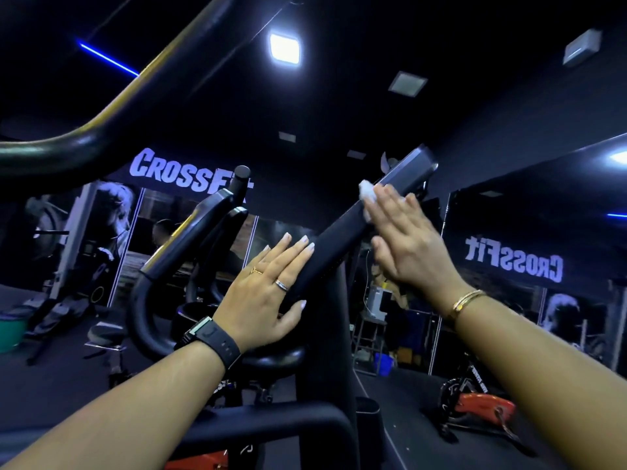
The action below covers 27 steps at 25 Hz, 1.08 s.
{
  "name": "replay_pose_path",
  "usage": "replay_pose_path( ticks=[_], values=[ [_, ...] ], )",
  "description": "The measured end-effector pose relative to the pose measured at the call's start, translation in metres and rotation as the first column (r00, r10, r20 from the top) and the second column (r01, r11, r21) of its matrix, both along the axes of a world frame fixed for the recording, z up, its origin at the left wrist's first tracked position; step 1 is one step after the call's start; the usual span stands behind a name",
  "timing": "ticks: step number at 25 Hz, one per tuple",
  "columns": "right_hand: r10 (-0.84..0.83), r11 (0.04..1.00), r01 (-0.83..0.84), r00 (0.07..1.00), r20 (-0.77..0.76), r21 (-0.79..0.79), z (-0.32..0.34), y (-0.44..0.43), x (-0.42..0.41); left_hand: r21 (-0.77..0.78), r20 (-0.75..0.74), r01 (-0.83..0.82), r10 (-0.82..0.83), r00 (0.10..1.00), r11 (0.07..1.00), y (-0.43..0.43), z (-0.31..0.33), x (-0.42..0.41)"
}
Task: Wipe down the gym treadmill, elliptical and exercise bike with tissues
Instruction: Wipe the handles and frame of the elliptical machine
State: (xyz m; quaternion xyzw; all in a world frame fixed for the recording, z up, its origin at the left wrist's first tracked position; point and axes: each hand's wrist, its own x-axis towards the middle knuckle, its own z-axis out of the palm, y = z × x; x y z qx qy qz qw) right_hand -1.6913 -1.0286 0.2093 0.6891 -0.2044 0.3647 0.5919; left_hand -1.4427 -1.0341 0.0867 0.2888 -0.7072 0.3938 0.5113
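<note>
Left hand (268, 286) rests flat, fingers straight, on the black bar (342, 232), apparently steadying it. Right hand (407, 239), fingers extended, presses the tissue (368, 191) against it for wiping.

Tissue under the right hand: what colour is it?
White; the tissue shows best in the head view, under the right hand.

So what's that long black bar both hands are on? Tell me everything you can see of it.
The bar is long, flat-faced and matte black, and looks like plastic or coated metal. It slants from lower left up to upper right and ends in a squared-off, greyer tip. It sits on a dark upright post. The left hand lies flat on its lower part, fingers straight. The right hand presses a white tissue against its upper part.
</note>
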Motion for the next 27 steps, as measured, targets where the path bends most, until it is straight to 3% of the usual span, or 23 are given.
replay_pose_path(
  ticks=[3,5,8,11,14,17,20,24,26,27],
  values=[
    [0.021,0.999,-0.029,0.962,0.271,0.024,0.050,0.003,-0.004,0.035,0.029,0.028,-0.029,0.999,0.999,0.001,0.000,0.004],
    [0.017,0.998,-0.038,0.941,0.339,0.054,0.065,0.007,0.010,0.035,0.033,0.032,-0.033,0.999,0.999,0.002,0.001,0.004],
    [0.026,0.999,-0.023,0.993,0.119,-0.025,0.037,0.008,0.045,0.002,0.003,0.014,-0.014,1.000,1.000,0.001,0.001,0.003],
    [0.062,0.998,-0.062,0.988,-0.141,-0.002,-0.010,0.009,0.070,-0.018,-0.045,-0.044,0.043,0.998,0.999,-0.001,-0.001,0.002],
    [0.086,0.996,-0.087,0.973,-0.214,0.007,0.003,0.012,0.060,-0.029,-0.042,-0.069,0.067,0.997,0.997,-0.003,-0.003,0.001],
    [0.102,0.993,-0.105,0.992,-0.078,-0.044,0.045,0.012,0.031,-0.013,-0.045,-0.045,0.044,0.998,0.999,-0.001,-0.004,0.001],
    [0.034,0.999,-0.038,0.994,0.108,0.035,0.080,0.005,0.003,0.030,-0.041,0.017,-0.016,0.999,0.999,-0.002,-0.004,0.000],
    [0.116,0.958,-0.231,0.857,0.503,0.173,0.088,0.001,0.006,0.151,-0.119,0.199,-0.182,0.976,0.968,-0.001,-0.006,-0.004],
    [0.148,0.941,-0.304,0.765,0.627,0.149,0.078,0.002,0.022,0.264,-0.263,0.417,-0.351,0.899,0.870,-0.002,-0.007,-0.008],
    [0.157,0.936,-0.324,0.732,0.663,0.136,0.069,0.002,0.032,0.317,-0.396,0.596,-0.468,0.790,0.738,-0.001,-0.006,-0.010]
  ],
)
